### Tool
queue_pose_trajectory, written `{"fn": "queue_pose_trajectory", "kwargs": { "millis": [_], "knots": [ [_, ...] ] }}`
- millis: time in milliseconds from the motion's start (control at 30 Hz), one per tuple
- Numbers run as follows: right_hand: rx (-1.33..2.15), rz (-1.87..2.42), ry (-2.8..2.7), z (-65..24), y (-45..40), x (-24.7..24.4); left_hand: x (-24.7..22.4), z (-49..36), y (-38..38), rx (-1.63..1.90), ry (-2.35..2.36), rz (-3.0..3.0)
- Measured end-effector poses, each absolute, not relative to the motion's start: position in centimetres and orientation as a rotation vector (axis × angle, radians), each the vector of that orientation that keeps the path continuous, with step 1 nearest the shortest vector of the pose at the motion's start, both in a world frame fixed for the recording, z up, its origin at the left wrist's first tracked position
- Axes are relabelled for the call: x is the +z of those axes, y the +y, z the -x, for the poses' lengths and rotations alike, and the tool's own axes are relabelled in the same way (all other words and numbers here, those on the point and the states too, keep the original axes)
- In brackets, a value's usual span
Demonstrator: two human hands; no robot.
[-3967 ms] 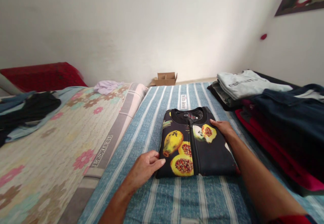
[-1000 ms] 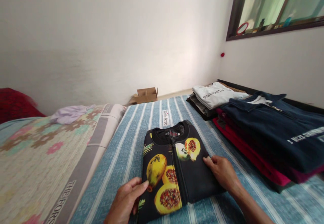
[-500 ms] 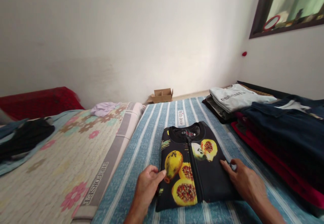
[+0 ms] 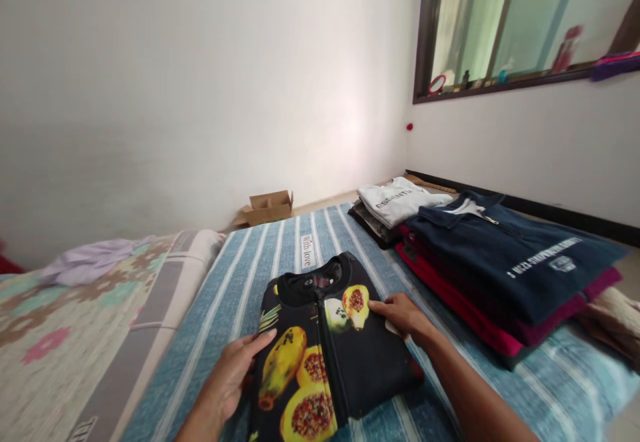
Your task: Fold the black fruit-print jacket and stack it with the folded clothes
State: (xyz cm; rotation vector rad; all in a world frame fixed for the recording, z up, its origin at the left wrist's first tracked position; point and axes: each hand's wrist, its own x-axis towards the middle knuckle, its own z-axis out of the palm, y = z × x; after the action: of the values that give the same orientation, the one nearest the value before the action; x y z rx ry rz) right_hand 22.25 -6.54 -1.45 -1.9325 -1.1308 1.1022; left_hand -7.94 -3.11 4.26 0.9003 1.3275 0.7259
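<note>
A folded black zip jacket (image 4: 367,355) printed with yellow papayas lies front up, its collar pointing away from me. My left hand (image 4: 227,369) grips its left edge, thumb on the printed front and the other fingers partly hidden at the side. On the opposite edge, my right hand (image 4: 403,315) holds the jacket with the thumb on top beside the upper papaya print; its remaining fingers are mostly hidden by the side. Whether the jacket is slightly raised, I cannot tell.
Beneath is a blue striped sheet (image 4: 210,315). Folded clothes topped by a navy jacket (image 4: 480,249) stand to the right, with a grey-white shirt (image 4: 395,199) on a pile behind. A cardboard box (image 4: 270,209) sits by the wall. Lilac cloth (image 4: 93,262) lies on the floral bedding (image 4: 55,375) leftward.
The view has turned right, showing more of the navy pile and window. Both hands have shifted along the jacket's sides toward its collar.
</note>
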Motion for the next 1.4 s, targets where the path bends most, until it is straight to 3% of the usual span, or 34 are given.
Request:
{"fn": "queue_pose_trajectory", "kwargs": {
  "millis": [333, 767, 1400],
  "knots": [
    [1.039, 1.924, -1.068, -22.4, -5.3, -1.2, 3.6, 7.4, -1.5, 0.666, 1.311, -0.809],
    [1.286, 1.746, -0.842, -22.1, -4.5, -0.6, 4.3, 6.6, -1.4, 0.579, 1.35, -0.763],
    [1.157, 1.828, -0.934, -22.6, -3.7, -1.8, 4.0, 5.5, -1.3, 0.631, 1.606, -0.898]
  ]
}}
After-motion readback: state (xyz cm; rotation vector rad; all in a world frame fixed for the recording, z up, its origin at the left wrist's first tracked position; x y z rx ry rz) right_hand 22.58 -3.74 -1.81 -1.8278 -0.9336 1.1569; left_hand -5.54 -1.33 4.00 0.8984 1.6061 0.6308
